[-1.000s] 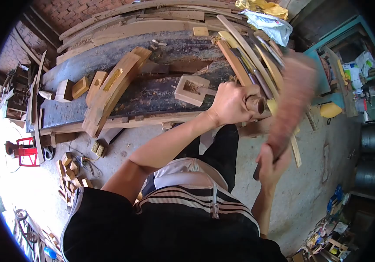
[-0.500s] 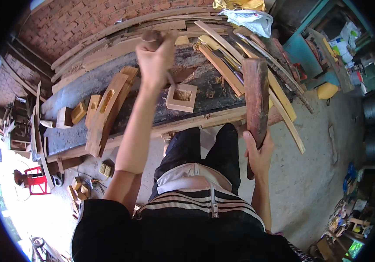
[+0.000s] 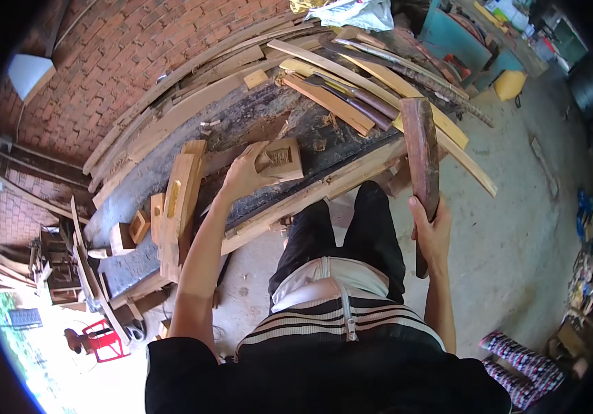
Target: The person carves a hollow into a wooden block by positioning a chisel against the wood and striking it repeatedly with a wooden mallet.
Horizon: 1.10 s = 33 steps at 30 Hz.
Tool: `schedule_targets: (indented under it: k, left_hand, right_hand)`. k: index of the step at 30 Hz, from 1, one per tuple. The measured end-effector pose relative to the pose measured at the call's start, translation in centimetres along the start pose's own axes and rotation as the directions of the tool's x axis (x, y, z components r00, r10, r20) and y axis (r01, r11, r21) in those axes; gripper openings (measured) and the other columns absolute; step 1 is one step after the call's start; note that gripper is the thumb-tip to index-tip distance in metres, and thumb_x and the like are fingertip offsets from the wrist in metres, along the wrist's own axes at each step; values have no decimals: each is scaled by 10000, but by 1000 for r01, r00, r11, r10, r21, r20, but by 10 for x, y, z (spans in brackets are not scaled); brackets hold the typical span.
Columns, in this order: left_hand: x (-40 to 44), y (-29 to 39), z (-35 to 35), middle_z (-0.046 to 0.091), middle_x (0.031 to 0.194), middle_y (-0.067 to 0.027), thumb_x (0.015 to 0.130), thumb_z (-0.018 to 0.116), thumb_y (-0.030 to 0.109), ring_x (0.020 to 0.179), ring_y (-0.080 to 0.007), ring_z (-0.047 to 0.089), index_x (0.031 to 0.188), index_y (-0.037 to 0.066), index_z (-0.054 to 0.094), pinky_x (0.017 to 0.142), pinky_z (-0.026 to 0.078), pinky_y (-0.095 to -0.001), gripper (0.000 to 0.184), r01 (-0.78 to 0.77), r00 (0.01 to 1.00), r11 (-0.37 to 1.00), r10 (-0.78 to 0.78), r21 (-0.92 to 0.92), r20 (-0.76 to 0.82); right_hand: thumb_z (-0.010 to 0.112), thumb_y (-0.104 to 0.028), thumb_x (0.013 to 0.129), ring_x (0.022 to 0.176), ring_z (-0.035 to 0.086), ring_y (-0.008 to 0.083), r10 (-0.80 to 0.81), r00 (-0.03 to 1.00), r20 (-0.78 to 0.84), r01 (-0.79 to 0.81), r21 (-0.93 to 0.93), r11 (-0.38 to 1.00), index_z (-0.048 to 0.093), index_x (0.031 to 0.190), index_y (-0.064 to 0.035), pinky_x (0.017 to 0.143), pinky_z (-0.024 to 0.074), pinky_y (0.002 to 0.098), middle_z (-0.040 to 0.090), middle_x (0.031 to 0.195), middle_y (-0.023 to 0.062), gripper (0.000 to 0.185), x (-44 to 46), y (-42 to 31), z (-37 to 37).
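My left hand (image 3: 246, 172) is at the left side of a small wooden block (image 3: 287, 160) on the dark bench, with its fingers closed round something I cannot clearly make out. The block has a rectangular hollow in its top with rough wood inside. In my right hand (image 3: 432, 222) a heavy wooden mallet (image 3: 420, 148) stands roughly upright, gripped by its thin handle, its thick head pointing away from me. Left of my left hand lies a long timber piece (image 3: 180, 200) with a slot cut in it.
Long wooden strips and dark-handled chisels (image 3: 362, 103) lie across the bench's right part. Small cut blocks (image 3: 140, 225) sit at the left. Behind the bench rises a brick wall (image 3: 124, 76). A red stool (image 3: 106, 340) stands on the floor at the lower left.
My left hand has come down from above the bench to the hollowed block. My right hand, after swinging the mallet earlier, now holds it nearly still. The view has turned left.
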<state>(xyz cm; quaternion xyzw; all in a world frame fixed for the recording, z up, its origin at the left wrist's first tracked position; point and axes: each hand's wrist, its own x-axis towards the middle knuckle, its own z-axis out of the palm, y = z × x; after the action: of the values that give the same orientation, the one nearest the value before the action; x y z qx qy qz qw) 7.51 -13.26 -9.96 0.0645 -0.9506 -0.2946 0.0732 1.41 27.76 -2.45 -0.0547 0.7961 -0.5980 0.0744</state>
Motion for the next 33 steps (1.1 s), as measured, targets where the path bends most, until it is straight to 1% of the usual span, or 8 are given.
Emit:
schedule_targets:
  k: [3, 7, 10, 18, 21, 23, 28, 33]
  left_hand:
    - [9, 2, -4, 689, 1147, -181, 671, 888, 310, 958, -289, 701, 1356, 39, 573, 807, 561, -363, 802, -46, 996, 997, 51, 62, -73]
    - [15, -12, -20, 500, 569, 42, 819, 787, 505, 370, -55, 391, 932, 142, 648, 333, 261, -209, 405, 614, 788, 618, -514, -491, 339]
    - [9, -14, -23, 368, 565, 81, 894, 588, 700, 393, -22, 368, 824, 175, 512, 338, 243, -201, 535, 701, 565, -281, -343, -656, 751]
    - [-5, 3, -33, 526, 669, -2, 927, 692, 484, 373, -25, 353, 924, 166, 582, 327, 225, -198, 337, 644, 643, 72, -589, -761, 489]
    - [-2, -14, -32, 636, 794, -70, 820, 793, 509, 515, -145, 590, 1122, 120, 607, 413, 446, -291, 526, 617, 787, 715, -545, -330, 290]
    - [-4, -2, -13, 690, 1124, -173, 733, 859, 446, 924, -273, 714, 1355, 65, 558, 748, 584, -394, 789, 39, 994, 987, -24, 156, -102]
    - [-8, 19, 2, 597, 1340, -216, 631, 924, 398, 1245, -314, 587, 1457, 45, 476, 1024, 488, -410, 1003, 180, 984, 963, -179, 201, -22]
    - [0, 37, -63, 695, 865, -62, 865, 779, 290, 703, -113, 634, 1282, -16, 606, 585, 494, -262, 546, 174, 908, 908, -298, -381, -295]
  right_hand:
    - [736, -350, 903, 451, 470, 96, 7, 998, -67, -8, -23, 1000, 627, 1023, 0, 426, 384, 283, 563, 679, 20, 386, -4, 2, -2]
    - [749, -377, 891, 494, 486, 112, 21, 994, -110, -24, -28, 999, 634, 1033, -1, 468, 400, 296, 579, 690, 36, 417, -8, 1, -13]
    - [757, -387, 884, 566, 511, 147, -31, 986, -165, 18, -77, 997, 636, 1027, 8, 542, 431, 317, 597, 701, 54, 437, -7, 14, -18]
    - [762, -398, 876, 678, 565, 200, -21, 980, -196, -8, -144, 990, 629, 1002, 25, 663, 472, 356, 649, 756, 141, 461, -5, 23, -25]
    - [762, -413, 870, 677, 599, 220, -20, 984, -179, -6, -142, 990, 630, 1004, 22, 662, 479, 363, 667, 759, 151, 474, -2, 24, -21]
    - [761, -425, 866, 682, 622, 247, -5, 987, -162, -21, -158, 987, 633, 1007, 17, 664, 484, 371, 674, 765, 166, 481, -1, 25, -16]
    - [760, -451, 854, 705, 679, 356, -72, 989, -132, 31, -289, 957, 639, 1025, -1, 659, 498, 410, 682, 767, 212, 496, -2, 29, -10]
    - [761, -437, 851, 742, 690, 434, -113, 991, -77, 74, -395, 916, 635, 1056, -15, 652, 509, 459, 680, 742, 228, 486, 1, 28, -8]
